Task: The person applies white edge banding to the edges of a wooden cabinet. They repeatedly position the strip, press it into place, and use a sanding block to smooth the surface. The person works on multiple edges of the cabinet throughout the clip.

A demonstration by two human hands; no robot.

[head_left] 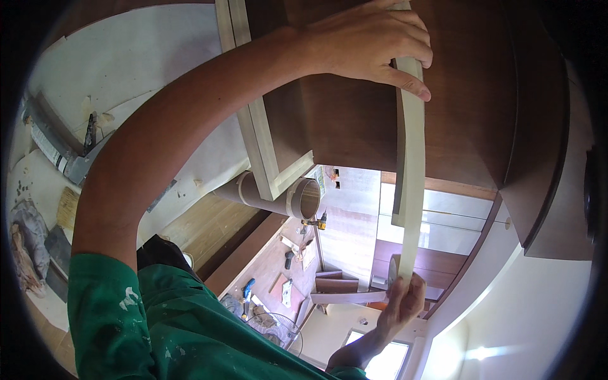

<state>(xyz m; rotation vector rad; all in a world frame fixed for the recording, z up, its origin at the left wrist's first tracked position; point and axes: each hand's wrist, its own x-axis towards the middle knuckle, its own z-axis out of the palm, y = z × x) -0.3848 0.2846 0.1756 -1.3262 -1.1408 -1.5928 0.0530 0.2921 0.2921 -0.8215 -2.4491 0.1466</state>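
Observation:
A long pale strip of masking tape point(413, 145) runs down the dark brown wood panel point(468, 120) and stretches past its lower edge. At the top, my left hand point(380, 47) is closed over the strip, fingers curled round it and thumb lying along it. Lower down, my right hand point(405, 301) grips the tape's other end, with the tape roll point(393, 271) showing beside the fingers. Behind the strip lies a second, shorter pale band point(399, 202). More pale tape point(258, 142) borders the panel's left side and turns a corner at the bottom.
A brown cardboard tube point(272, 196) lies below the taped corner. Beyond it are a yellow drill point(318, 221), a blue-handled tool point(247, 289) and a wire fan guard point(275, 332). At left, a brush point(68, 208) and crumpled cloth point(28, 240) rest on a pale sheet point(145, 54).

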